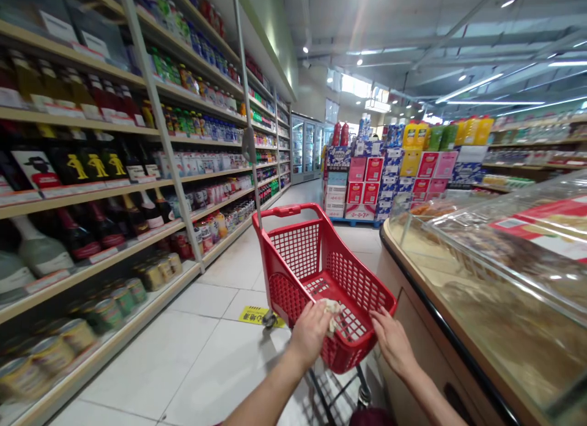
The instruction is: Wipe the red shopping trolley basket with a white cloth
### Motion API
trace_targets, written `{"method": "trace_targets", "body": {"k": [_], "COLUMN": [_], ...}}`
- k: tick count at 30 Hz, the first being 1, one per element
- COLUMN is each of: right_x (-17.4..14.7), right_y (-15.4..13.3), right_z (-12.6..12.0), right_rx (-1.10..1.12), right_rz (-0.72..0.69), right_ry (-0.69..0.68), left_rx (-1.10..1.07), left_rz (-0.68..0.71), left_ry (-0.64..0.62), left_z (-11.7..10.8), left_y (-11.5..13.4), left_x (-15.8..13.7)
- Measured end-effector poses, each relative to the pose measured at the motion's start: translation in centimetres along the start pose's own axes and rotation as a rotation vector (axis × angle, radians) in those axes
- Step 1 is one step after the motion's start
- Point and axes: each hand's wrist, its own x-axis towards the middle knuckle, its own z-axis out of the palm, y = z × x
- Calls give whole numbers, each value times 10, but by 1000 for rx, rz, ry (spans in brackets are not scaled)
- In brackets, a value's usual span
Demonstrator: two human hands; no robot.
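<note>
The left hand point(308, 333) clutches a pale cloth point(333, 313), apparently wiping the red cart point(352, 274); the next stroke calls for the spread, empty right hand point(394, 340) bracing.

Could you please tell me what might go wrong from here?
The red cart stands on wheels, so it might roll if pushed. The right hand, at the side near the counter, could get pinched between them. The pale cloth in the left hand might slip into the cart.
</note>
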Motion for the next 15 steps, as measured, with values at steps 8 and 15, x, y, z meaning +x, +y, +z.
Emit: {"method": "trace_targets", "body": {"k": [8,15], "right_x": [-20,-9], "right_y": [-31,-33], "right_z": [18,2], "right_rx": [95,-63], "right_rz": [-63,-8], "right_ry": [-4,-15], "left_rx": [-51,67], "left_rz": [262,-68], "left_ry": [-33,9], "left_z": [21,-11], "left_y": [7,-64], "left_x": [2,6]}}
